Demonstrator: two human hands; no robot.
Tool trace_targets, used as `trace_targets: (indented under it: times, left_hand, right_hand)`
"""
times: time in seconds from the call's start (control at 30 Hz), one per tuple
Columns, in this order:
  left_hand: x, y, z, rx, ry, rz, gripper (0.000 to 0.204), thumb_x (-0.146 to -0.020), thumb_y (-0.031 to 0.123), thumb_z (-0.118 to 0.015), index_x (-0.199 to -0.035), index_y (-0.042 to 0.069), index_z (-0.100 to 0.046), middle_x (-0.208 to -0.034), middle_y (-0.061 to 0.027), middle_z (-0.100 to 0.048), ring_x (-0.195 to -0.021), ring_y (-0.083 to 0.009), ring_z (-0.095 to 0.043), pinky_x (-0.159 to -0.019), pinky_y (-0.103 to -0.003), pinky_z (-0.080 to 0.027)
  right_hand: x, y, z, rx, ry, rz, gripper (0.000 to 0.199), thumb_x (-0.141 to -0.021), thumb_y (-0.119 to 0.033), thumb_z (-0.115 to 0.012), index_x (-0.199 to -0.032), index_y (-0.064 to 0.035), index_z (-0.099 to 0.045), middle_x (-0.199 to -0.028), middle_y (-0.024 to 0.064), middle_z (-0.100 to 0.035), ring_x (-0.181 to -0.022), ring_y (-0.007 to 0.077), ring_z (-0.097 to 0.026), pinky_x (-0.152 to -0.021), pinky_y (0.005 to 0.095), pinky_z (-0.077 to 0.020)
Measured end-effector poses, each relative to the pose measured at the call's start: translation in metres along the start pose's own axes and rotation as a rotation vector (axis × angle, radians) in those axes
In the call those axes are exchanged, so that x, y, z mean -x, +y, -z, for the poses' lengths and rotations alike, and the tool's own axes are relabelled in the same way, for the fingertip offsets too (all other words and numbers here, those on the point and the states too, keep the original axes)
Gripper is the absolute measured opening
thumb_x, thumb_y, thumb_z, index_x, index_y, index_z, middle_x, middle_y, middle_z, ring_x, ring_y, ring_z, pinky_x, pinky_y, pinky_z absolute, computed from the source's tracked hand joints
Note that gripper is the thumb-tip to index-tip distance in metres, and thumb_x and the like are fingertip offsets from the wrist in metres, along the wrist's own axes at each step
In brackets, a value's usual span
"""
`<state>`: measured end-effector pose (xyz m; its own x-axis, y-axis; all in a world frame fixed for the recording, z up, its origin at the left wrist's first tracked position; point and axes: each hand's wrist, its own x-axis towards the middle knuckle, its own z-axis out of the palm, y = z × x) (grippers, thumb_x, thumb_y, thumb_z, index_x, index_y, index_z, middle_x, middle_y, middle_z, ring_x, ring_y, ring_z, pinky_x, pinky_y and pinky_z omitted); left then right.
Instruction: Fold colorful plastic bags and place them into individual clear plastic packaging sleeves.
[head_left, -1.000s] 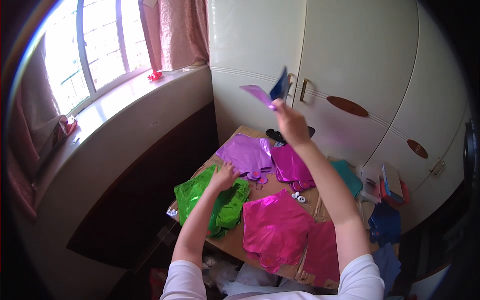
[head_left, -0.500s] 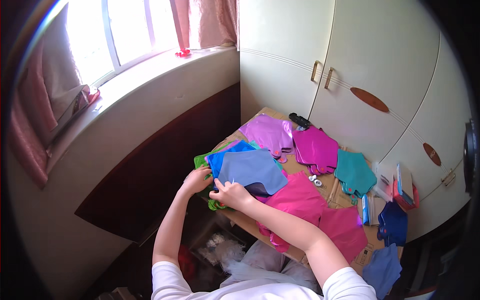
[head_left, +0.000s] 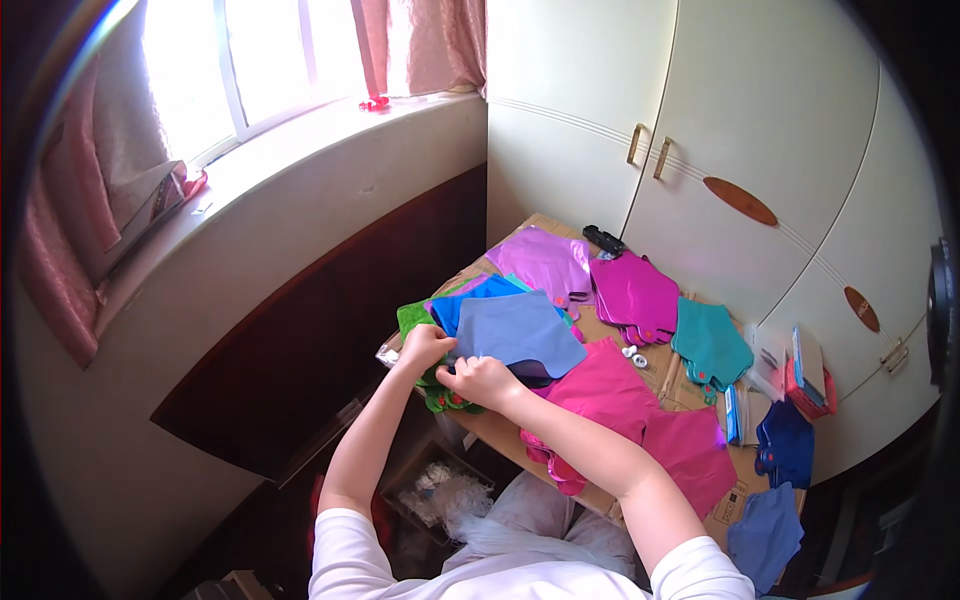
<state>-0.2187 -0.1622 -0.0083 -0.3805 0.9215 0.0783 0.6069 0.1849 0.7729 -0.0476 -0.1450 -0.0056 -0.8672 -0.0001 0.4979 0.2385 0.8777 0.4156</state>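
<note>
Centrally, a set of fanned sheets (head_left: 520, 330) extends over the left part of a cardboard-topped table (head_left: 485, 430). Its uppermost member is grey-blue, smooth and rather matt, with angular upper corners and a curved notch in its near edge; a darker layer shows beneath that notch. Bright blue emerges behind and to the left, followed by narrow margins of lilac and turquoise. A crumpled, glossy green pile (head_left: 413, 318) projects from below at the left, and its near edge shows small red spots.

Both forearms reach forward from white short sleeves, converging at the near left end of the set. The left hand (head_left: 427, 345) is arched, palm downward, its thumb and fingers pinched together on the left end of the fanned sheets. Just beside it, nearer the body, lies the right hand (head_left: 480, 382), its forearm slanting across a bright pink stack (head_left: 605, 395). The right fingers are curled inward, thumb close to forefinger; whether they grip an edge cannot be told.

Beyond the set lies a lilac stack (head_left: 540, 258), with a magenta stack (head_left: 635, 295) and a teal stack (head_left: 712, 340) in succession to its right. Small white round objects (head_left: 634, 356) rest between the magenta and pink stacks.
</note>
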Motion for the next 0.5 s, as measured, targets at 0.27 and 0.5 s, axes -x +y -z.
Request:
trace_targets:
  times: [0.27,0.5]
  left_hand:
    - [-0.007,0.015,-0.006,0.186,0.026,0.206,0.05,-0.069,0.022,-0.071,-0.106,-0.005,-0.051,-0.076,-0.0121,-0.062,-0.066,-0.0226,-0.063,-0.051,-0.034,-0.051]
    - [-0.004,0.027,0.003,0.449,-0.11,0.448,0.072,-0.072,0.023,-0.075,-0.12,-0.004,-0.029,-0.071,-0.0065,-0.054,-0.052,-0.013,-0.056,-0.039,-0.027,-0.044]
  right_hand:
    - [0.014,0.01,-0.003,-0.047,0.022,0.02,0.012,-0.08,-0.019,-0.054,-0.091,-0.0221,-0.053,-0.063,0.0005,-0.05,-0.052,0.0141,-0.059,-0.043,0.026,-0.0475]
    - [0.013,0.016,0.005,-0.116,0.071,-0.117,0.014,-0.083,-0.017,-0.054,-0.097,-0.015,-0.051,-0.065,0.0017,-0.052,-0.054,0.0161,-0.061,-0.046,0.0272,-0.05]
